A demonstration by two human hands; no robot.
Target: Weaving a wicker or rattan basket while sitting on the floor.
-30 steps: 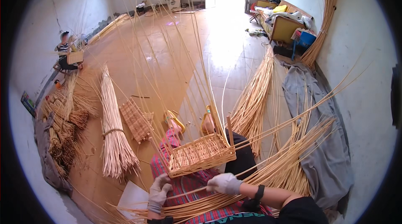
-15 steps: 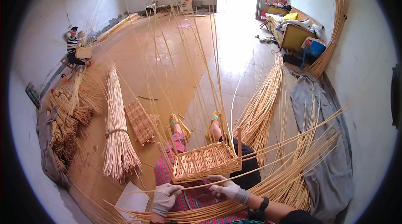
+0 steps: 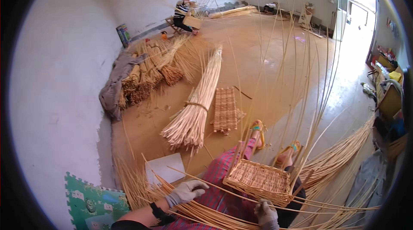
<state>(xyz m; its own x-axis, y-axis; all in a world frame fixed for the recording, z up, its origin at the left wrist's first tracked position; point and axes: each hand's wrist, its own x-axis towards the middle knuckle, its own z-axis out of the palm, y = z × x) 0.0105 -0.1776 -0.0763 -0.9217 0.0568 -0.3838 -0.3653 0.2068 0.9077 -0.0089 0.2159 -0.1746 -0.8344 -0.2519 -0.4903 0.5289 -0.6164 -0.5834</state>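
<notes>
Woven basket (image 3: 262,180) on lap, between hands. Right hand (image 3: 266,213) clamped on willow rod (image 3: 301,207) below basket; left hand (image 3: 186,191) fingers spread, resting on rod bundle (image 3: 206,215).

A half-woven wicker basket (image 3: 261,181) rests tilted on the person's lap, its flat rectangular base of tight pale-tan weave facing up and its near edge touching the right hand (image 3: 266,213). Long thin willow rods (image 3: 301,96) rise from its sides and fan upward, while others trail off low to the right. A loose bundle of the same rods (image 3: 202,213) lies across the lap under the left hand (image 3: 186,191), whose gloved fingers are spread over it.
</notes>
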